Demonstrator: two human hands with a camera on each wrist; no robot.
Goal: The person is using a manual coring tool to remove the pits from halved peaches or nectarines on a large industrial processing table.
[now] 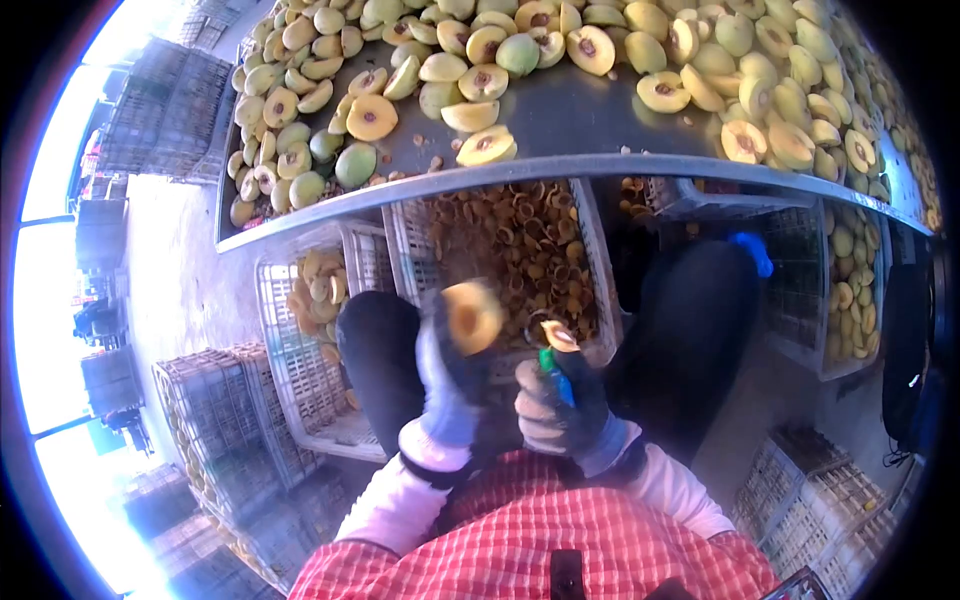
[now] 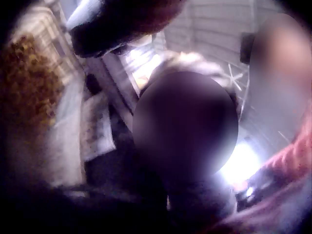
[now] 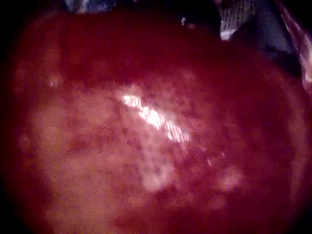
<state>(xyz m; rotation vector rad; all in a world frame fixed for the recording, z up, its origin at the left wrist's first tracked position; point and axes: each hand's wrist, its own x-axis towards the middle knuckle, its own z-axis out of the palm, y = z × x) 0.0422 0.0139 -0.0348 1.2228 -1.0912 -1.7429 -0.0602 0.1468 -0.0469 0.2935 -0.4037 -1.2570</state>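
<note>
My gloved left hand [image 1: 447,375] holds up a yellow, peach-like fruit half [image 1: 474,318], cut face showing; both are blurred by motion. To its right, my gloved right hand [image 1: 560,415] grips a hand tool by its green and blue handle [image 1: 547,361], the thumb lying along it. At the tool's head is a small yellow piece of fruit with a brown middle [image 1: 561,337]. Both hands are over my lap, just in front of a crate [image 1: 598,255] of brown scooped-out pieces [image 1: 540,235]. A dark round blur fills the middle of the left wrist view; red cloth covers most of the right one.
A metal-edged table [image 1: 560,168] heaped with fruit halves [image 1: 485,82] spans the front. Plastic crates with fruit stand low at left [image 1: 300,385] and right [image 1: 790,345]. Stacked crates [image 1: 225,430] rise further left, beside my knees.
</note>
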